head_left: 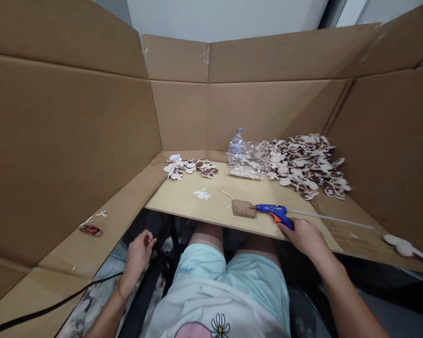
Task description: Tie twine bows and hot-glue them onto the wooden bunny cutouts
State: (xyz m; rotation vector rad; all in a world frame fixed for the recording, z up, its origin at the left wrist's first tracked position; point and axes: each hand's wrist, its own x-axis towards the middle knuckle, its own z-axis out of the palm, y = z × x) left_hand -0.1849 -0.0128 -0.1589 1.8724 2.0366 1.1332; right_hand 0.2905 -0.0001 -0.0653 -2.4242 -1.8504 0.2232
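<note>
My right hand (306, 237) is closed round the handle of a blue hot glue gun (270, 209) with an orange trigger. A long pale glue stick (333, 217) runs out of its back end. The nozzle points left and rests on or just above a brown rectangular block (242, 209) on the board. My left hand (141, 249) is off the board's front edge, its fingers curled together; what they hold, if anything, is too small to make out. Small white pieces (202, 194) lie on the board behind the block.
Brown-and-white animal-shaped pieces form a large heap (303, 164) at the back right and a smaller group (190, 167) at the back left. A plastic bottle (237, 143) stands behind a clear bag (246, 164). A red tool (90, 229) lies left. Cardboard walls (278, 108) surround the board.
</note>
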